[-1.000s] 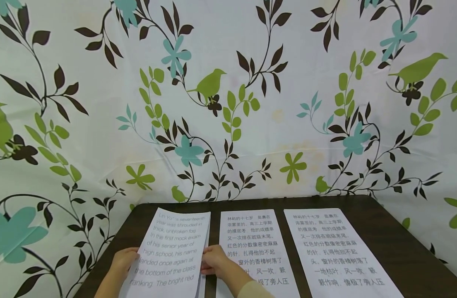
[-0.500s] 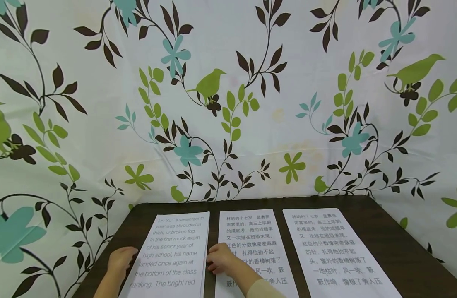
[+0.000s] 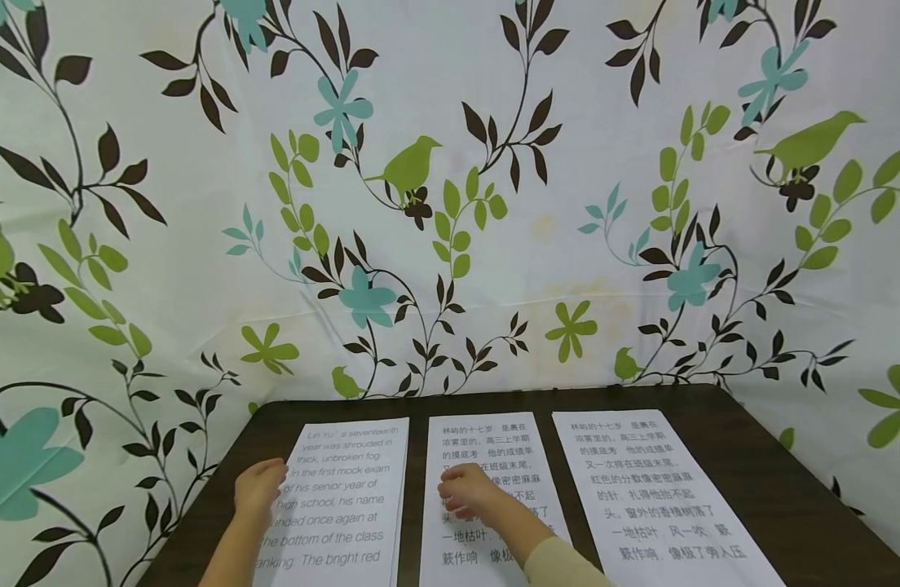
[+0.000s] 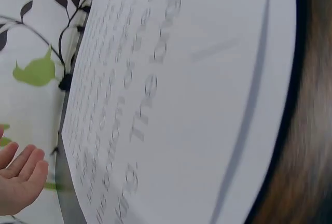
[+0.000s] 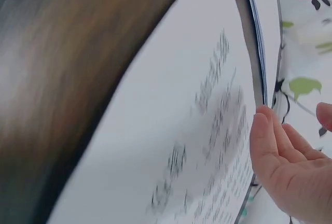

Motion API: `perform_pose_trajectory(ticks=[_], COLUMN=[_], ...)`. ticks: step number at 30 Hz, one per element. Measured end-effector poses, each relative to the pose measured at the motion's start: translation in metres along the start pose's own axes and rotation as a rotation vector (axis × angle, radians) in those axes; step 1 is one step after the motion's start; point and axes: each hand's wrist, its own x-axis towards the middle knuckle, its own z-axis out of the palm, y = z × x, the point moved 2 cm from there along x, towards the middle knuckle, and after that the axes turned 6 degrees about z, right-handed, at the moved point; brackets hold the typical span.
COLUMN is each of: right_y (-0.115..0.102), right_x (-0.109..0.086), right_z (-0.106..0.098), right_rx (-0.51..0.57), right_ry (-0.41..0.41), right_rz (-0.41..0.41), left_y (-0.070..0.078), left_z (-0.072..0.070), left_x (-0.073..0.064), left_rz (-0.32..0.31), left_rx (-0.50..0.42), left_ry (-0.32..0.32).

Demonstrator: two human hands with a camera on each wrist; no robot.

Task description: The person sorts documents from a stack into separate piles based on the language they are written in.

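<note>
On the left of the table lies a stack of printed paper sheets with English text (image 3: 333,505). My left hand (image 3: 262,487) is over its left edge, fingers loosely bent and holding nothing; the left wrist view shows the same hand (image 4: 23,180) with its fingers apart from the paper. My right hand (image 3: 468,492) is above the middle paper with Chinese text (image 3: 487,440), hiding part of its lines. In the right wrist view, this hand (image 5: 290,164) has relaxed fingers with nothing between them, raised off the paper.
Another paper with Chinese text (image 3: 641,489) lies on the right. Narrow strips of the dark brown table (image 3: 758,481) separate the papers. Behind the table hangs a white cloth (image 3: 450,342) patterned with leaves, flowers and birds.
Both hands have let go of the English sheets, whose lifted top corner now lies flat. My right hand has moved right over the middle paper; my left hand has risen slightly.
</note>
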Motion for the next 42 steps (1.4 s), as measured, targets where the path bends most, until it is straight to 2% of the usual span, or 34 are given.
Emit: perform_pose_trajectory(ticks=[6, 12, 17, 21, 24, 28, 32, 36, 42], right_y=[0.005, 0.013, 0.016, 0.021, 0.025, 0.029, 0.034, 0.039, 0.047], right_x=[0.001, 0.000, -0.005, -0.007, -0.009, -0.011, -0.014, -0.018, -0.021], right_z=[-0.026, -0.049, -0.069, -0.085, -0.096, -0.111, -0.123, -0.130, -0.136], right_rx=[-0.012, -0.022, -0.020, -0.008, 0.004, -0.002, -0.019, -0.020, 0.022], right_ry=[0.032, 0.077, 0.097, 0.112, 0.131, 0.183, 0.234, 0.253, 0.254], right_rz=[0.014, 0.024, 0.025, 0.016, 0.014, 0.025, 0.042, 0.065, 0.098], left_y=[0.021, 0.043, 0.071, 0.100, 0.117, 0.126, 0.129, 0.128, 0.121], left_z=[0.029, 0.055, 0.071, 0.076, 0.080, 0.090, 0.102, 0.112, 0.119], left_x=[-0.009, -0.026, -0.051, -0.075, -0.090, -0.101, -0.109, -0.117, -0.125], left_rz=[0.011, 0.017, 0.007, 0.020, 0.022, 0.001, 0.013, 0.028, 0.002], left_rx=[-0.125, -0.181, -0.201, -0.209, -0.204, -0.205, -0.206, -0.190, -0.181], left_ry=[-0.100, -0.233, -0.308, -0.372, -0.411, -0.443, -0.481, -0.538, -0.605])
